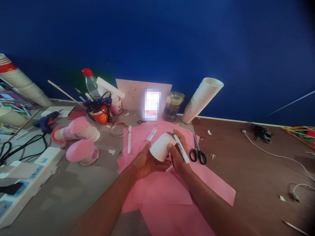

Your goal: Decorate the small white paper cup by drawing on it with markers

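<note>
My left hand [144,162] is curled around a white paper cup [161,146], holding it on its side above the pink paper sheets [162,193]. My right hand [178,154] grips a white marker pen [180,147] with its tip pointing up and away, and its fingers also rest against the cup. Black scissors [197,151] lie just right of my right hand on the pink paper. Two more white markers [129,139] [152,134] lie on the table ahead of my left hand.
A slanted stack of white cups [200,98] leans at the back right, beside a glass jar [173,105] and a phone [152,104]. Pink-covered cups [78,129], a glue gun [46,120], a water bottle [90,82] and cables lie left. A white cable [270,152] runs right.
</note>
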The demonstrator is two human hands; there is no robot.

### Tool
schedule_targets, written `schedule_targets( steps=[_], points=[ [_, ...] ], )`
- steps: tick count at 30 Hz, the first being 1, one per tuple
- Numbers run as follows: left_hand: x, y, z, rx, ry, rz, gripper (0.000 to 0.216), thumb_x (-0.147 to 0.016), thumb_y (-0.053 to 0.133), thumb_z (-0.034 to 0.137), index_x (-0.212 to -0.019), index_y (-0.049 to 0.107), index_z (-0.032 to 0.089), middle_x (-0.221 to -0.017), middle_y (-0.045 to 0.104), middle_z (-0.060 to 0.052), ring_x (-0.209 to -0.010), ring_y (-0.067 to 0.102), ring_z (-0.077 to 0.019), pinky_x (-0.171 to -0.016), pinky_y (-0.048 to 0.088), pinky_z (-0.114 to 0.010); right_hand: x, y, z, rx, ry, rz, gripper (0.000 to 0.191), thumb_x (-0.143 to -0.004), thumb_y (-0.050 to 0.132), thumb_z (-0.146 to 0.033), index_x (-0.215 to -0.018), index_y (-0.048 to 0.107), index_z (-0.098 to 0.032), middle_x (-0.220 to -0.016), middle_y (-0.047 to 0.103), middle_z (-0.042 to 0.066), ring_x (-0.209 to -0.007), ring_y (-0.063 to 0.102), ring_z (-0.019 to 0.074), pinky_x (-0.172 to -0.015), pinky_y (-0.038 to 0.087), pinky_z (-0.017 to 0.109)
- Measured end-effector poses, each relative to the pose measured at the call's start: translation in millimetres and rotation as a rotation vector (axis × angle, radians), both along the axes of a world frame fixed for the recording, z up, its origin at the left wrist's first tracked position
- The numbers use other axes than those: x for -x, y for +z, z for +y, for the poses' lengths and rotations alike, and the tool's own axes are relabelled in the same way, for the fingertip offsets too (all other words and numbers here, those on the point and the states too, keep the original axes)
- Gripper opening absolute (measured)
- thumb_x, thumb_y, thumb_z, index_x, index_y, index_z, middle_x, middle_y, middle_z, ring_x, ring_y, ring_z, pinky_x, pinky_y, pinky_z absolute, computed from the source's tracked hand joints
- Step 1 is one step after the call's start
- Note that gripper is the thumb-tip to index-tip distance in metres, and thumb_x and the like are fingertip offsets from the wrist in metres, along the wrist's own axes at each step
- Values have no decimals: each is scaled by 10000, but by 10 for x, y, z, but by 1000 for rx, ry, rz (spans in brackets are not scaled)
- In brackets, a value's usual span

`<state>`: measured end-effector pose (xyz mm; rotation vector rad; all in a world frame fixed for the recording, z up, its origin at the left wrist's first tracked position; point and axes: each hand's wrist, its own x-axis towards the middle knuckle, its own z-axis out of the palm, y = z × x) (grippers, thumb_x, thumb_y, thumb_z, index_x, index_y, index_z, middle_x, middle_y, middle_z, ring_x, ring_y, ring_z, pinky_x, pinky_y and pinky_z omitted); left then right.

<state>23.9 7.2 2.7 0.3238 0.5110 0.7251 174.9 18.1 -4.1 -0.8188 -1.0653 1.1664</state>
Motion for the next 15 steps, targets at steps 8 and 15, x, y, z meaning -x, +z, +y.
schedule_targets(
  steps=[8, 15],
  points=[
    [-25, 21, -27, -184, 93, 40, 517, -825, 635, 506, -1210, 603, 163, -1193, 650, -171, -1032, 646, -286, -890, 523, -437, -6, 0, 17, 49, -123, -64, 494, -804, 697, -356, -1247, 495, -274, -1113, 638, 42, -953, 616, 173, -830, 501, 319],
    [-15, 28, -25, -136, 104, 24, 430, -871, 606, 397, -1191, 608, 110, -1184, 644, -194, -1076, 630, -298, -931, 508, -457, -5, -14, 40, 21, -117, -128, 512, -829, 661, -392, -1279, 456, -260, -1152, 634, 76, -1013, 625, 205, -871, 516, 381]
  ],
)
